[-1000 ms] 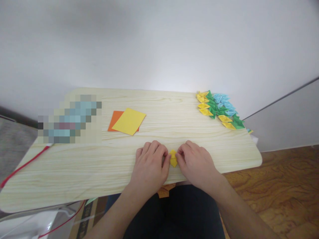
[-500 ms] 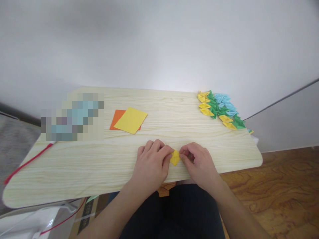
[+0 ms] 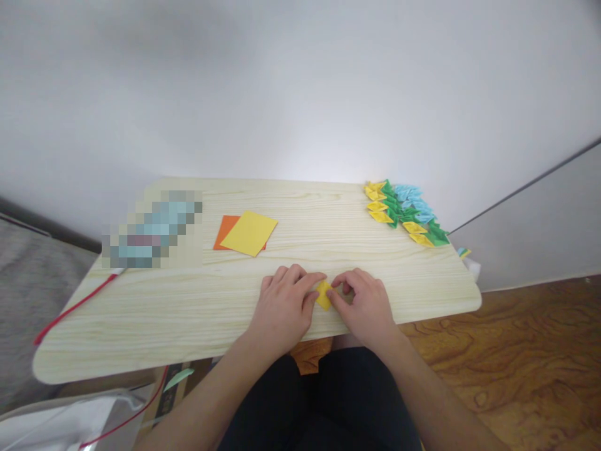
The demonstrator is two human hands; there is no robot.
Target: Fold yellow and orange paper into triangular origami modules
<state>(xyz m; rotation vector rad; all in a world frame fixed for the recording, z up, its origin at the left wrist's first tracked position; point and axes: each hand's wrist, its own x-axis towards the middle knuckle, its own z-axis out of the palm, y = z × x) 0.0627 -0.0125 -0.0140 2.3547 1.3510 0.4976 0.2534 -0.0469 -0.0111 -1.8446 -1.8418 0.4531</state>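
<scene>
Pale wooden table (image 3: pixel 141 326), left hand (image 3: pixel 283 308) and right hand (image 3: pixel 365 307) with fingertips tight on a half-hidden yellow paper fold (image 3: pixel 323 295).

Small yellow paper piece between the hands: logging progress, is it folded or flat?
Folded: small yellow paper piece, pinched by left hand and right hand, is much smaller than the flat yellow square sheet.

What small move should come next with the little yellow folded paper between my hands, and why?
Probably run a fingertip along the fold to flatten it: the small yellow folded paper piece lies on the pale wooden table, pinched from both sides by the left hand and right hand.
</scene>
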